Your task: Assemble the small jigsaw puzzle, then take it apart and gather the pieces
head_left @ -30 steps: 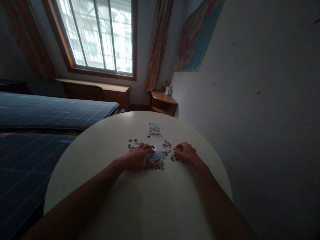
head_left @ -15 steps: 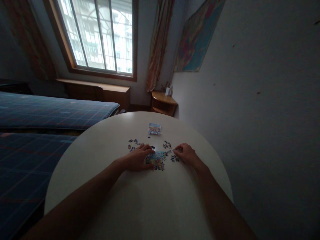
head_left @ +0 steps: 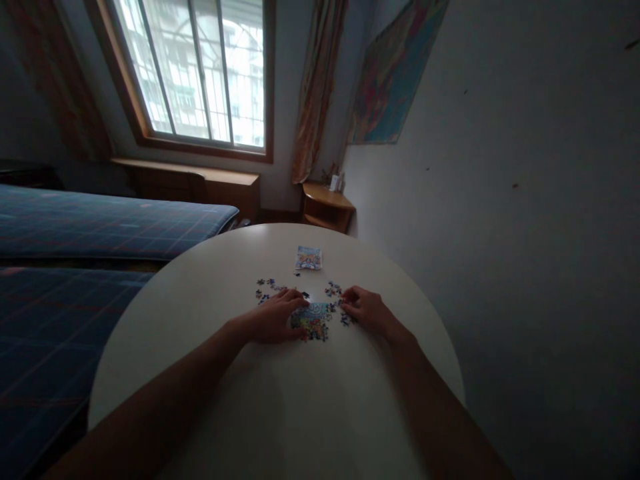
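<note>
The puzzle (head_left: 313,325), a small part-built patch of bright, many-coloured pieces, lies flat between the hands, with its near-left edge under the fingertips of the left hand (head_left: 273,319). Loose pieces (head_left: 334,291) lie scattered just beyond it. Some touch the right hand (head_left: 367,310); others lie past the left.

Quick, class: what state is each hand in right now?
Left hand: open, flat on the assembled puzzle patch.
Right hand: fingers curled at the loose pieces; a grip cannot be told.
</note>
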The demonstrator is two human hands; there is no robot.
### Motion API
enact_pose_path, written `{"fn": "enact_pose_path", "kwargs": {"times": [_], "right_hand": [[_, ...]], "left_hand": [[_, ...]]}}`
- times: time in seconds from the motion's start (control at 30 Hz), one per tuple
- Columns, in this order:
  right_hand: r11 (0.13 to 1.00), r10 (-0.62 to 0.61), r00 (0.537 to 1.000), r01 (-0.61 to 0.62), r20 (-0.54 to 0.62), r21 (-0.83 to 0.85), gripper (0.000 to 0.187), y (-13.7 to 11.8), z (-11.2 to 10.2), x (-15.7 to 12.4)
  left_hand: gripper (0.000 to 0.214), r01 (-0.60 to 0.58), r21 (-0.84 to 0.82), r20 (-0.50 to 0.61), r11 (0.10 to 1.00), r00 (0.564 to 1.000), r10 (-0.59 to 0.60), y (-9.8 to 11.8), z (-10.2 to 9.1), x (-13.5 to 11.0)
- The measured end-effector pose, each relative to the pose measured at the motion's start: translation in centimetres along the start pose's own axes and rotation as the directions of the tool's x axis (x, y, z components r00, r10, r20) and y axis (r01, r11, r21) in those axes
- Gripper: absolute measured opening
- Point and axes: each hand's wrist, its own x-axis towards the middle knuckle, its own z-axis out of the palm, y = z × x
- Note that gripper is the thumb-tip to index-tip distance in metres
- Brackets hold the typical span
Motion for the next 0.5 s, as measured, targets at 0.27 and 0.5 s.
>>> {"fn": "enact_pose_path", "kwargs": {"times": [0.27,0.5], "right_hand": [[0.977,-0.039,0.998,0.029,0.045,0.212,0.027,0.0,-0.2,-0.1],[0.923,-0.116,0.991,0.084,0.063,0.377,0.034,-2.0,0.2,-0.7]], "left_hand": [[0.059,-0.01,-0.01,0.001,1.0,1.0,0.011,-0.2,0.2,0.1],[0.055,-0.005,0.011,-0.016,1.0,1.0,0.005,0.3,-0.2,0.0]]}}
